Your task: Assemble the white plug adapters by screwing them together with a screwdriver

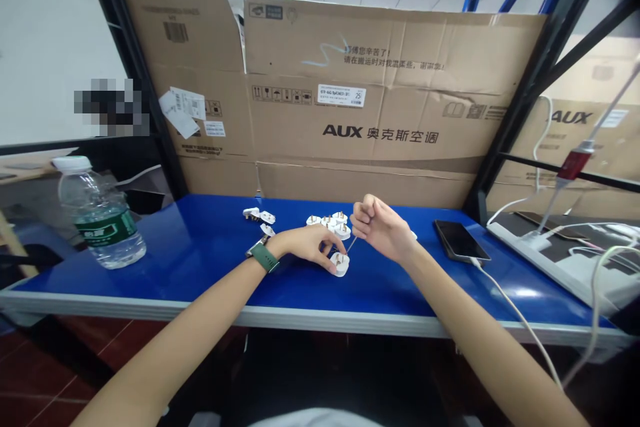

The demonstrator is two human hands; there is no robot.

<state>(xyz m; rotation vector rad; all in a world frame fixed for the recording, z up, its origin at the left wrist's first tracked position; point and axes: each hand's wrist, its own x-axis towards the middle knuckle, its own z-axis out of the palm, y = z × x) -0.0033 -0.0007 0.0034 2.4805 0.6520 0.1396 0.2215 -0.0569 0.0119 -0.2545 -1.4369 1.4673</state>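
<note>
1. Nearest the camera, observed bare left forearm (200,330) and right forearm (480,313), both reaching over the front edge of a blue table (185,263).
2. Noted a green-strapped watch (264,256) on the left wrist.
3. Found a bottle (103,225) at the table's left end: white cap, green label, part-filled with clear liquid, well apart from the work.
4. Recorded a dark-screened phone (461,240) on the right, joined to a white cable (520,317); beyond, a red connector (574,163).
5. Found brown cardboard (350,147) marked AUX closing off the rear.
6. Noted clustered plugs (342,231) just behind the work, pins raised; more loose plugs (267,217) beyond the left wrist.
7. Found left hand (311,243) pinching a white plug (341,267) over the table's middle.
8. Saw right hand (383,230) curled around a thin metal shaft (352,245), handle hidden, lower end beside the held plug; could not tell whether touching.
9. Recorded held plug as rounded, metal pins upward, partly covered by fingertips.
</note>
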